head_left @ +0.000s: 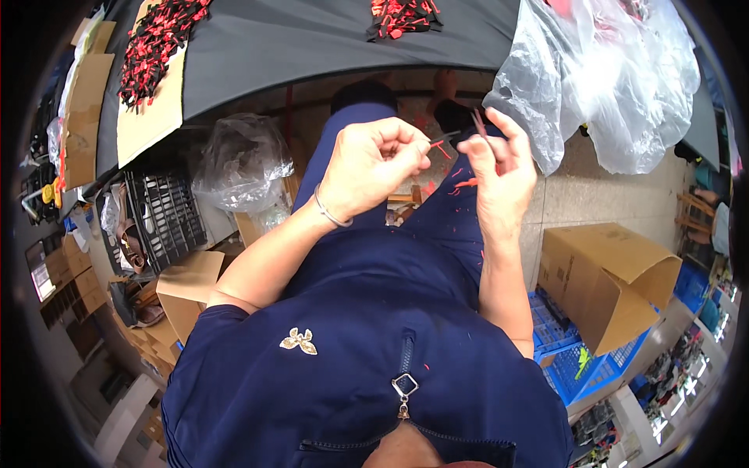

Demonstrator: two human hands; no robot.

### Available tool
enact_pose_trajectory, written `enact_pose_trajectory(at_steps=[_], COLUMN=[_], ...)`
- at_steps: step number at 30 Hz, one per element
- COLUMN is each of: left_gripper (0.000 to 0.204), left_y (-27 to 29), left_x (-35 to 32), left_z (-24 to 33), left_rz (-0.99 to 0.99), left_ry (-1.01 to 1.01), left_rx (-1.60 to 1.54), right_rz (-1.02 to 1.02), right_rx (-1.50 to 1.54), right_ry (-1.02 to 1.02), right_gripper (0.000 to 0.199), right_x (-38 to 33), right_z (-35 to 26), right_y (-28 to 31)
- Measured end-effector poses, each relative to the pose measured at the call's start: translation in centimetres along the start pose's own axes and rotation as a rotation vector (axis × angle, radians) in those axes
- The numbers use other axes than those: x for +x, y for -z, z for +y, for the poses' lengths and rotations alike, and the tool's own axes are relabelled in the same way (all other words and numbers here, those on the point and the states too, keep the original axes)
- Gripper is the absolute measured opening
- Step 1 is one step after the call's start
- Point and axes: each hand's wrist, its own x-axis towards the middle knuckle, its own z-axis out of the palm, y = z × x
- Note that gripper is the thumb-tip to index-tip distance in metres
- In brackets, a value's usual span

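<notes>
Above my lap, my left hand [365, 165] pinches a small black piece with a thin red strip [445, 143] between thumb and fingertips. Close by on the right, my right hand [505, 173] is closed around a slim pointed metal tool [479, 123]. Its points stick up past the fingers, and whether it is tweezers or small snips I cannot tell. A narrow gap separates the tool from the black piece. Red scraps [466, 182] lie on my dark blue trousers below the hands.
A black-covered table [289, 39] spans the far side, bearing a heap of black-and-red pieces [160, 51] on cardboard and a smaller pile [402, 19]. Clear plastic bags [601, 86] hang at the right. An open carton [601, 273] sits on a blue crate [601, 370]; a black crate [164, 210] stands left.
</notes>
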Motion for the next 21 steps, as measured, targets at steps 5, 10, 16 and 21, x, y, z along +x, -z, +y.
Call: enact_pose_trajectory(at_steps=[5,10,16,21], left_gripper=[0.017,0.018,0.019,0.019], left_y=[0.5,0.4,0.1,-0.3], left_x=[0.5,0.7,0.7,0.7], left_z=[-0.1,0.0,0.3,0.1], left_rz=[-0.037,-0.069,-0.058,-0.065], left_ry=[0.198,0.228,0.224,0.206], left_rx=[-0.247,-0.362,-0.304,-0.252], right_rz=[0.098,0.108,0.064,0.072], right_rx=[-0.27,-0.613,-0.667,-0.675], right_ry=[0.293,0.695,0.741,0.729], right_gripper=[0.022,0.026,0.025,0.024], right_x=[-1.0,-0.3,-0.4,-0.2], right_z=[1.9,2.0,2.0,2.0], right_y=[0.9,0.8,1.1,1.2])
